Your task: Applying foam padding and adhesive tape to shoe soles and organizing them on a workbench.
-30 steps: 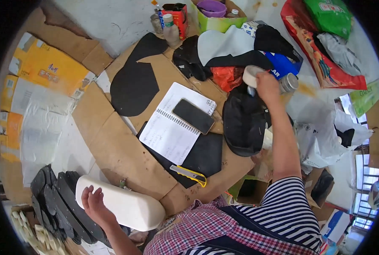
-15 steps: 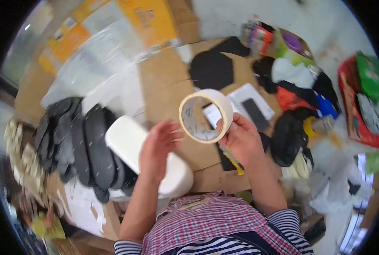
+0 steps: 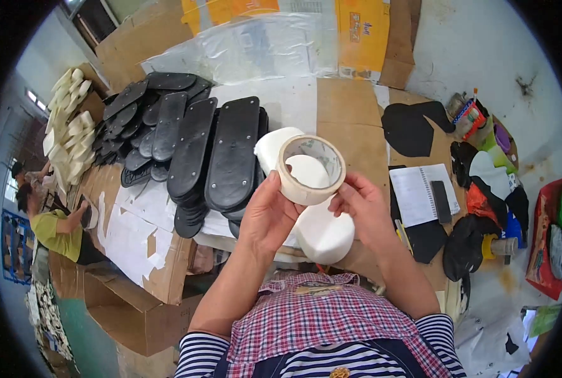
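Observation:
A roll of cream masking tape (image 3: 295,191) is held up in front of me. My left hand (image 3: 265,220) grips its lower left side, thumb up against the rim. My right hand (image 3: 368,211) has its fingers closed at the right side of the roll; whether they pinch a loose end of tape I cannot tell. Below the roll lies a long white rounded piece (image 3: 326,234), partly hidden by the roll and my left hand. Left of it stand stacks of black oblong pads (image 3: 232,157) with small metal studs at their ends.
On the right are a spiral notebook (image 3: 413,198), a dark phone-like block (image 3: 440,201), flat black cut pieces (image 3: 410,129) and a heap of cloth scraps (image 3: 482,201). An open cardboard box (image 3: 126,309) stands lower left. Beyond it another person in a yellow-green shirt (image 3: 57,234) sits.
My left hand has come from beside the roll to grip it. The roll has tilted, and my right hand has shifted along its right side. The view has swung leftward.

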Demonstrator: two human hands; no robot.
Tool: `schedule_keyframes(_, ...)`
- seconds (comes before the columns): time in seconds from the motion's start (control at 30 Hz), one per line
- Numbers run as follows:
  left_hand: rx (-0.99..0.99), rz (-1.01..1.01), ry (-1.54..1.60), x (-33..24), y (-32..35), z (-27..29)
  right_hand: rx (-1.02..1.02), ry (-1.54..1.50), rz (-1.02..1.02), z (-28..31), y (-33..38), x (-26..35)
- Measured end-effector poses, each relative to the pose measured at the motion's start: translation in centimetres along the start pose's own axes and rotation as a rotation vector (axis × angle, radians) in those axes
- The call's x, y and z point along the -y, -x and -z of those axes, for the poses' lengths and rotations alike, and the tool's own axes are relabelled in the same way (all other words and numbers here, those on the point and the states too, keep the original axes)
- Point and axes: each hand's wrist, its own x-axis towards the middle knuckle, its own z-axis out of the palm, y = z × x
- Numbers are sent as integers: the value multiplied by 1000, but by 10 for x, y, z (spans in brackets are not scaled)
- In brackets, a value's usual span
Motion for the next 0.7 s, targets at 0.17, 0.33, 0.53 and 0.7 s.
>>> schedule_keyframes(0.17, -139, -74, -112, -21, 19, 2, -47, 875, 773, -41, 11, -1)
schedule_keyframes(0.33, -225, -89, -185, -27, 30, 3, 182, 1355, 1177, -64, 6, 3)
schedule_keyframes(0.53, -290, -127, -241, -31, 35, 9, 261, 1625, 1349, -65, 4, -1)
schedule_keyframes(0.7, -353, -86, -272, -31, 34, 12, 312, 1828, 1312, -75, 9, 7)
